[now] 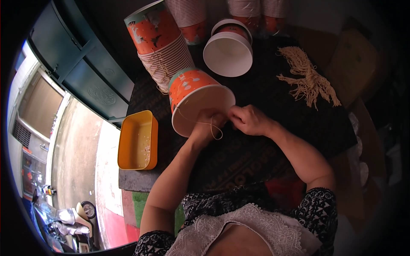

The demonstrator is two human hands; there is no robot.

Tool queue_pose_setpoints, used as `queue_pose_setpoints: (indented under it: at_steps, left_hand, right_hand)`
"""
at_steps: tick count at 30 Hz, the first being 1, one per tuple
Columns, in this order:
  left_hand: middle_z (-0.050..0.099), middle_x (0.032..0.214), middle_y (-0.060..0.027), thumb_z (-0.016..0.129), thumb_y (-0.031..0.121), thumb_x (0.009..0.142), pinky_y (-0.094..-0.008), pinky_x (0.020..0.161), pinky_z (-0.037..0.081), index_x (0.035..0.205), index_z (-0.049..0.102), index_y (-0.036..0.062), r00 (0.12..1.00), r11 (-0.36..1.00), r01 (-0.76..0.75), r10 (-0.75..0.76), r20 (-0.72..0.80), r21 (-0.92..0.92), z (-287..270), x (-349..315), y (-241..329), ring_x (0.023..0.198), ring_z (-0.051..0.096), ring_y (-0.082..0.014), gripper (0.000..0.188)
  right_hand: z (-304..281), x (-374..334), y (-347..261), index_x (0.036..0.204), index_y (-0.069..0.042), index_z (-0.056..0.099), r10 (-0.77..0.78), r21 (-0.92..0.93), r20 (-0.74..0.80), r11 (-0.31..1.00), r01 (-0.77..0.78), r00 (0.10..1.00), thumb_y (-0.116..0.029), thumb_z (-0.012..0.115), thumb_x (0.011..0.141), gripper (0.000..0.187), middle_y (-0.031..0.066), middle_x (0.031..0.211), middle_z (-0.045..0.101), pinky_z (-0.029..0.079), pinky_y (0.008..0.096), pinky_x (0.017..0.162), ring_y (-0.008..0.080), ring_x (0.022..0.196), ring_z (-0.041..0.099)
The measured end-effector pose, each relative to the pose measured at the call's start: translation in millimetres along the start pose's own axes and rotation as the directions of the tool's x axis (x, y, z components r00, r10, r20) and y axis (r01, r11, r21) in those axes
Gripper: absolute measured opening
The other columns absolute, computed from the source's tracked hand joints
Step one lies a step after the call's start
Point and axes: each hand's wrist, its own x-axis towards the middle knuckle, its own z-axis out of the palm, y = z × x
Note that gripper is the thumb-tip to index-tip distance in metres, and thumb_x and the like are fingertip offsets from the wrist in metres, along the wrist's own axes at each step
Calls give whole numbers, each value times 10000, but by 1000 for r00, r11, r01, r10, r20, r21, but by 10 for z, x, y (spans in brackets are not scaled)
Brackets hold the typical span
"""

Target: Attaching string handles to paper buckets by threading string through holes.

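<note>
A large orange paper bucket with a white inside and printed figures lies tilted, its mouth toward me. My left hand reaches into the mouth, its fingers bent at the right inner wall; what they pinch is hidden. From a spot at the rim's left side a thin beige cord runs across the mouth and loops over my left hand. Against the outside of the right rim, my right hand is closed in a pinch, and the thing between its fingertips does not show.
Behind the bucket leans a tall stack of nested buckets with cords hanging on it. More buckets stand at the back. A bundle of beige cords lies right on the dark table. A yellow plastic tub sits at the left edge.
</note>
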Motion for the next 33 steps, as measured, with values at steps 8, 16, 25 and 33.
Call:
queue_pose_setpoints:
  at_steps: [8, 16, 25, 33]
  left_hand:
    - [532, 629, -9, 551, 204, 850, -230, 413, 320, 809, 634, 18, 991, 990, 128, -125, 54, -52, -73, 7, -14, 483, 455, -85, 208]
    - [540, 655, -7, 542, 171, 892, -222, 433, 346, 887, 619, 8, 989, 992, 122, -119, 85, -26, -32, 26, 16, 510, 468, -82, 180]
    - [573, 730, -25, 504, 135, 922, -239, 549, 405, 905, 624, -15, 997, 966, -53, 38, 65, 254, -26, 41, -5, 634, 500, -94, 194]
    - [666, 794, -140, 506, 59, 883, -335, 688, 486, 889, 655, -30, 996, 963, -93, 92, 16, 253, -13, 41, 0, 762, 633, -207, 173]
  right_hand:
    - [-11, 26, 24, 862, -19, 560, -76, -31, -3, 997, 76, 997, -19, 574, 838, 27, 124, 642, 642, 501, 337, 511, 271, 603, 671]
    - [12, 31, 72, 869, -11, 561, 11, 1, -25, 1000, -11, 1000, -14, 563, 836, 33, 132, 677, 647, 501, 340, 534, 265, 627, 672]
    - [-15, 50, 60, 900, -4, 573, 136, 127, 25, 982, -138, 990, -43, 550, 858, 62, 126, 717, 659, 506, 334, 579, 243, 664, 673]
    - [35, 54, 12, 876, -20, 551, -17, -71, -64, 997, 12, 998, -104, 616, 842, 112, 186, 761, 647, 515, 421, 585, 364, 709, 650]
